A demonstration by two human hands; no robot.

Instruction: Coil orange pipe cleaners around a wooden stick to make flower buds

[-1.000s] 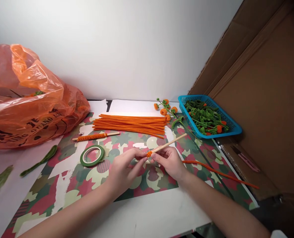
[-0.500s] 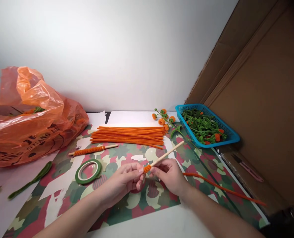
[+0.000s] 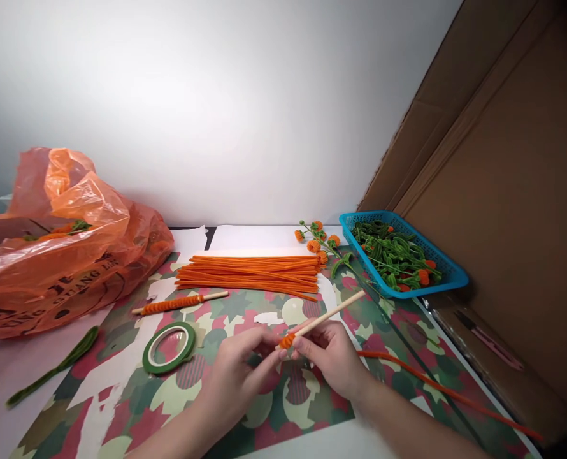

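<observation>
A: Where do we find the wooden stick (image 3: pixel 337 311)?
B: In our left hand (image 3: pixel 238 363) and right hand (image 3: pixel 335 358), set close together: the left pinches its lower end, the right grips just beside the orange coil (image 3: pixel 287 341) (we note a loose orange strand (image 3: pixel 383 356) right of both).

Dark Latin capitals are printed across the front of the orange plastic bag (image 3: pixel 78 264), where "GUANG" can be read, preceded by a word ending in "ING" and followed by a short word beginning with "L". Above this line, large dark characters are borne by the same bag, but they are too distorted by folds to be read.
</observation>
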